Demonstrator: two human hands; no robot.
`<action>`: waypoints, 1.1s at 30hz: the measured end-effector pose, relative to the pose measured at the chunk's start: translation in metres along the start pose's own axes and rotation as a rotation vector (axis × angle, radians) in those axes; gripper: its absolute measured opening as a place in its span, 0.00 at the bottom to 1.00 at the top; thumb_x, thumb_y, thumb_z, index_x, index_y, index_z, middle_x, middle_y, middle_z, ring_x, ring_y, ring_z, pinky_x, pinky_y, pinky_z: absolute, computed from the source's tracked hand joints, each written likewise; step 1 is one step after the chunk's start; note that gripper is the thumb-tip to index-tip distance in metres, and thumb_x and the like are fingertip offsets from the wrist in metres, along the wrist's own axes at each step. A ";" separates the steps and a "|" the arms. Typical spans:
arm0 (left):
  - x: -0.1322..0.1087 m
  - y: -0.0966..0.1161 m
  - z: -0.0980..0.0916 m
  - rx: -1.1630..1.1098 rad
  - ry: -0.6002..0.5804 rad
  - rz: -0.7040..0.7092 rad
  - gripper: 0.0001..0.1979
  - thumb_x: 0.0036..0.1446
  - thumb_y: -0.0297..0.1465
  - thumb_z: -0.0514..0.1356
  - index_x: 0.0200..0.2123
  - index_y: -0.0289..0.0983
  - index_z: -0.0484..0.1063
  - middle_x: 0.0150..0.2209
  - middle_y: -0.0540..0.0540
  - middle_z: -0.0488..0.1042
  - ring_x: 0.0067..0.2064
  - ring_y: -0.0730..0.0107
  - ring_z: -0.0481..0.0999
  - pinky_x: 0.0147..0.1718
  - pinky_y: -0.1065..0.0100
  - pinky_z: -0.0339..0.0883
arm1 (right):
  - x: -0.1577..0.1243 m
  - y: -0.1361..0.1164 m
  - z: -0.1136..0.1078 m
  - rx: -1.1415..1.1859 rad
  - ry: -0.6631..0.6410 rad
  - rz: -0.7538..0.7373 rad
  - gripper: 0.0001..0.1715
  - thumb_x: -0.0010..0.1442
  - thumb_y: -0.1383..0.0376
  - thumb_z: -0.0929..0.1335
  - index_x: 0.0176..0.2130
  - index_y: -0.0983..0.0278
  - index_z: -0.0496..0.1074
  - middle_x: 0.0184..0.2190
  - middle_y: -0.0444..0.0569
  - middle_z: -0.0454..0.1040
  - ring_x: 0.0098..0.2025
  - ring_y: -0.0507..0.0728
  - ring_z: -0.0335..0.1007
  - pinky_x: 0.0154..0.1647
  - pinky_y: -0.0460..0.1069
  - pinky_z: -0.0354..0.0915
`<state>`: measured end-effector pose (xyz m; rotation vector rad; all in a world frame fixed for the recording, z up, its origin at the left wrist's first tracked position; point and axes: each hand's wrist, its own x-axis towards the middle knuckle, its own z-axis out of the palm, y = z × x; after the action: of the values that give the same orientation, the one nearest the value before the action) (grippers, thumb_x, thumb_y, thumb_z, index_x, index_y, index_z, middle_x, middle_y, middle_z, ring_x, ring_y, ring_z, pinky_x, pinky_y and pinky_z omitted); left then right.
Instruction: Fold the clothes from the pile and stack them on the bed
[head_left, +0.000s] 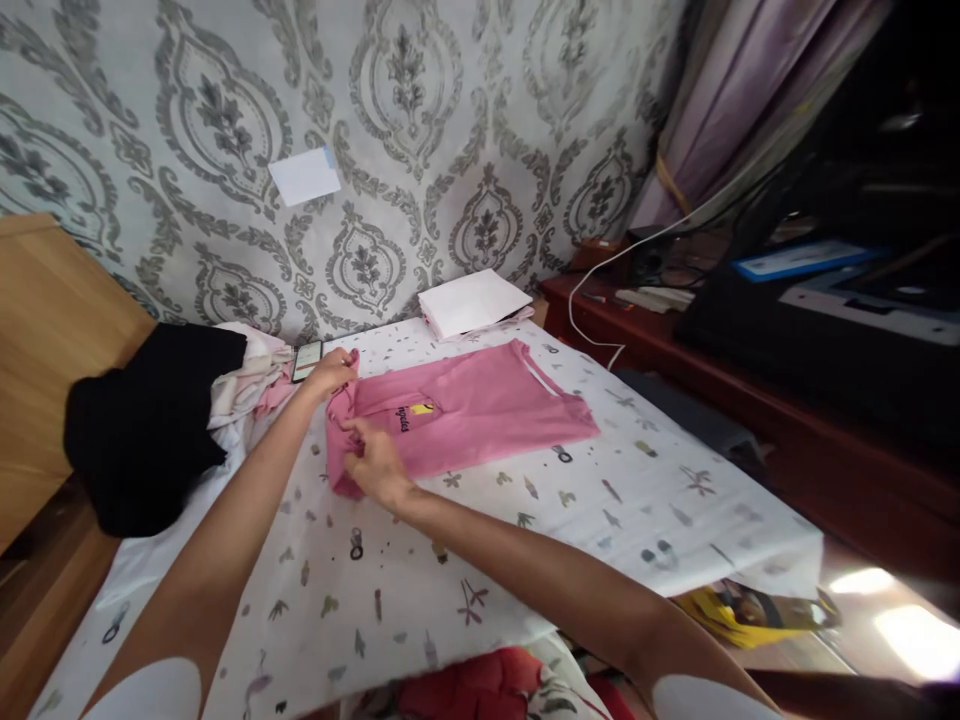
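A pink T-shirt lies partly folded on the white patterned cloth, with dark lettering and a yellow patch facing up. At its left end the fabric is bunched and turned over. My left hand grips the far corner of that end, fingers closed on the fabric. Nearer to me, my right hand has thumb and fingers pinched on the same end; part of its grip is hidden. A phone lies just beyond my left hand.
Left of the shirt are a black garment and crumpled light clothes beside a wooden panel. A white stack stands by the wall. At right, a white cable hangs near a dark red cabinet.
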<state>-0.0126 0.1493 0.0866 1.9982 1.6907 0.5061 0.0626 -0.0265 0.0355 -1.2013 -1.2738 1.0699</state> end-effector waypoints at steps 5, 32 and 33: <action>0.001 0.030 0.063 0.116 -0.065 0.051 0.09 0.45 0.23 0.62 0.31 0.38 0.68 0.26 0.52 0.71 0.32 0.66 0.73 0.30 0.70 0.60 | -0.010 0.021 -0.049 0.363 0.038 0.329 0.24 0.48 0.78 0.64 0.45 0.64 0.71 0.39 0.46 0.75 0.33 0.54 0.74 0.35 0.50 0.77; -0.029 0.012 0.099 0.049 -0.018 0.391 0.20 0.67 0.36 0.50 0.57 0.35 0.69 0.63 0.36 0.68 0.66 0.57 0.64 0.66 0.54 0.52 | -0.025 0.032 -0.103 0.413 -0.022 0.421 0.21 0.46 0.79 0.64 0.39 0.63 0.73 0.33 0.43 0.76 0.33 0.51 0.75 0.35 0.45 0.77; -0.032 0.011 0.104 0.085 -0.036 0.398 0.23 0.67 0.38 0.50 0.60 0.34 0.66 0.66 0.36 0.64 0.69 0.55 0.59 0.68 0.51 0.48 | -0.026 0.032 -0.103 0.414 -0.017 0.428 0.23 0.46 0.79 0.64 0.40 0.63 0.73 0.34 0.43 0.77 0.33 0.52 0.75 0.36 0.45 0.77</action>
<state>0.0491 0.1040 0.0085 2.4043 1.3120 0.5335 0.1667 -0.0538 0.0081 -1.1642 -0.7630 1.5672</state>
